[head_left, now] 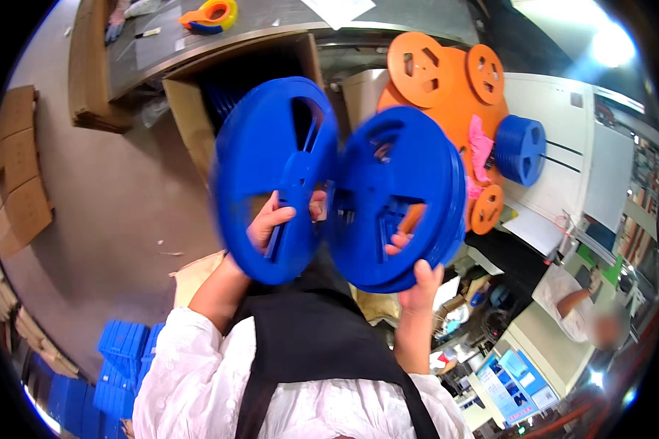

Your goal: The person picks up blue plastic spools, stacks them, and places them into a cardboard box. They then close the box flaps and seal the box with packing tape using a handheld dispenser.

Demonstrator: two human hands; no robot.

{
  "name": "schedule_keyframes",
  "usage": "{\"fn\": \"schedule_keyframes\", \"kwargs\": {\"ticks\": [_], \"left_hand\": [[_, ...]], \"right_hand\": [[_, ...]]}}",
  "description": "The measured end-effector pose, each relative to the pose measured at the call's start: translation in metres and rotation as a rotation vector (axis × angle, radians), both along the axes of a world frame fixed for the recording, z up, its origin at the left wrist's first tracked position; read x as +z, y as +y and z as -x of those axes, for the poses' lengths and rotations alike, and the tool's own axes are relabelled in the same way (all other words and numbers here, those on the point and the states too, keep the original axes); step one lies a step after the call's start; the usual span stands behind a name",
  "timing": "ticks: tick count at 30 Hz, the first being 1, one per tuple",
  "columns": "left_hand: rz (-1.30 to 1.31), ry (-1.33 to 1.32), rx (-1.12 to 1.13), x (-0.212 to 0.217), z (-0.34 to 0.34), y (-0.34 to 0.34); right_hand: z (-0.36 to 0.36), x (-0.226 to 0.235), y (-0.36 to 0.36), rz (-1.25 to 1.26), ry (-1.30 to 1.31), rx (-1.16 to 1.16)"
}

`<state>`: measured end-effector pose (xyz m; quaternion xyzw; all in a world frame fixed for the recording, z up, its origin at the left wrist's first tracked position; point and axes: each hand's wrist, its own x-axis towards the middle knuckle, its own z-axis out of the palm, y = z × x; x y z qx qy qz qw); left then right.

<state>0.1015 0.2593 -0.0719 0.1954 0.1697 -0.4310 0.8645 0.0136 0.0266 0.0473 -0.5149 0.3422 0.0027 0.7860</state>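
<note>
- My left hand (266,223) pinches one blue reel (252,164) at ten o'clock.
- My right hand (419,284) clasps the stacked blue reels (421,175), two o'clock.
- Seemingly mid-handling; next likely calls for steady grips.

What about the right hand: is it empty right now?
No, the right hand grips a stack of blue reels near its edge.

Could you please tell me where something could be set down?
Mostly bare floor lies between the open carton and the cardboard at far left. The metal tabletop has some room between the tape rolls and white paper. The orange surface is crowded with discs and pink cloth.
</note>
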Motion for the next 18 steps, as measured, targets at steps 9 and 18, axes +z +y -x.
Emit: {"fn": "schedule_keyframes", "kwargs": {"ticks": [9, 18], "left_hand": [[0.599, 0.181, 0.218, -0.019, 0.029, 0.007], [0.563, 0.154, 0.163, -0.015, 0.036, 0.011]], "right_hand": [[0.031, 0.004, -0.035, 0.186, 0.076, -0.225], [0.049, 0.0, -0.051, 0.104, 0.037, -0.236]]}}
